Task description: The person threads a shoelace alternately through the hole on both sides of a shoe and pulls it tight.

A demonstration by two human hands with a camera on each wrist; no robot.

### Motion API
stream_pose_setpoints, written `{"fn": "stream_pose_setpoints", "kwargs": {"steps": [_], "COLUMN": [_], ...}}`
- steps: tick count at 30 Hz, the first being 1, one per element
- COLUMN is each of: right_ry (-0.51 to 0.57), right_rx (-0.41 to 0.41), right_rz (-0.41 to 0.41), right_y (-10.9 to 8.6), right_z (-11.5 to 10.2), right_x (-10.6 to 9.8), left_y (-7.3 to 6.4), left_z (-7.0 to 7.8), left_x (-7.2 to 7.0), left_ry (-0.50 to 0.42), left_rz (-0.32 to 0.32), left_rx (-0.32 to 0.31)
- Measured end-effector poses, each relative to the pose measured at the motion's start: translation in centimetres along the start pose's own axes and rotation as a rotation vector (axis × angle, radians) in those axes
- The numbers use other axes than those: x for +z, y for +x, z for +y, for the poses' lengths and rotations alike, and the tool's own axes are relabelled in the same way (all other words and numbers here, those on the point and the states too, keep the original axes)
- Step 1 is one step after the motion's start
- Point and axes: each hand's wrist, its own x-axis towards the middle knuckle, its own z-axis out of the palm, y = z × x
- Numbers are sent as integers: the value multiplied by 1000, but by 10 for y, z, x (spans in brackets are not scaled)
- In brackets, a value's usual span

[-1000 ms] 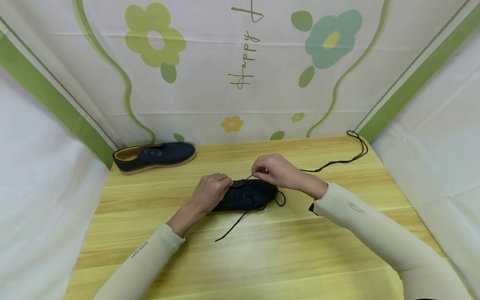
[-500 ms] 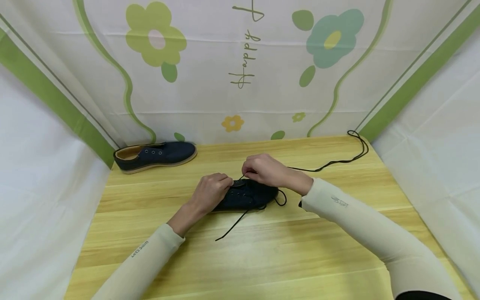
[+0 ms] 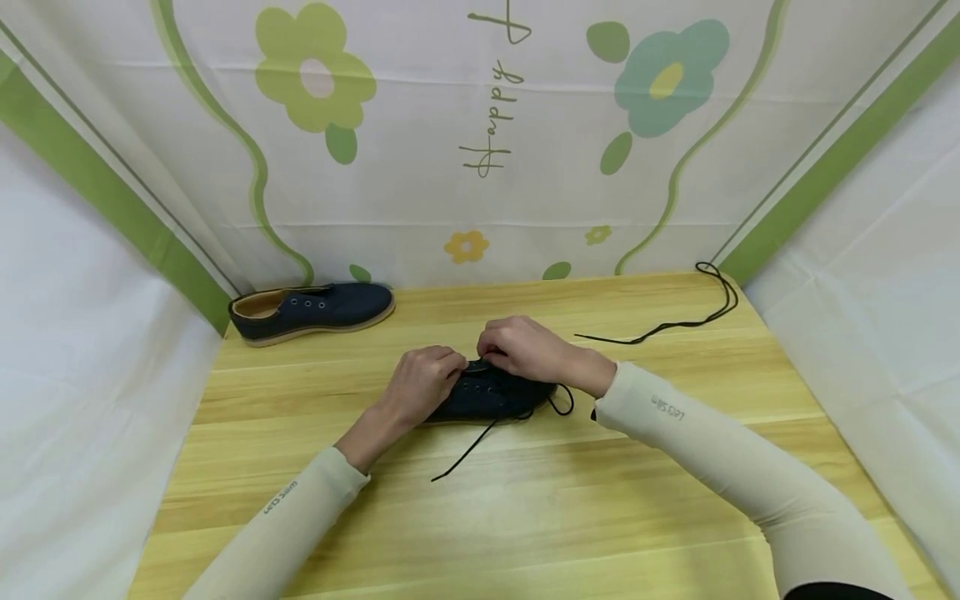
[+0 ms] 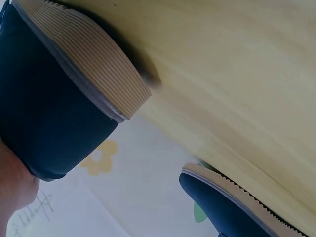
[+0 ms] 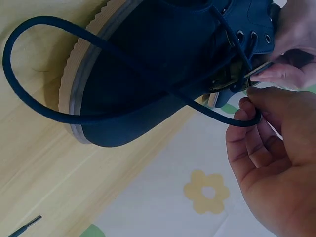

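A dark navy shoe (image 3: 468,407) with a tan ribbed sole sits mid-table, toe to the right. My left hand (image 3: 423,385) grips the far eyelet flap, its thumb and fingers also seen at the upper right of the right wrist view. Just right of it, my right hand (image 3: 528,350) pinches a dark shoelace (image 5: 232,121) close against that flap. The lace crosses the eyelets and loops out over the toe in the right wrist view. Its tail (image 3: 467,452) trails onto the table on the near side. The pinched lace end is hidden by the fingers.
A matching shoe (image 3: 337,310) without a lace stands at the back left. Another black lace (image 3: 675,323) lies doubled at the back right of the wooden table (image 3: 525,517). A flower-printed cloth (image 3: 412,125) hangs behind, with white cloth at both sides.
My right hand has moved left along the shoe and then lowered with the lace, ending close to the left hand at the flap. The left hand and shoe have stayed in place.
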Motion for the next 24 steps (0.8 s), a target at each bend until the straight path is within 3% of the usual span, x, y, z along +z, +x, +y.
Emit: {"fn": "stream_pose_setpoints", "kwargs": {"steps": [12, 17, 24], "right_ry": [49, 85, 137], "right_rx": [14, 50, 90], "right_rz": [-3, 3, 17], "right_y": [2, 1, 0], "right_z": [0, 1, 4], "right_x": [5, 7, 10], "left_y": [3, 6, 13], "left_z": [-2, -5, -12], "left_x": [-2, -4, -5], "left_ry": [-82, -173, -300], "left_rz": [4, -14, -98], "left_rx": [-177, -238, -436]}}
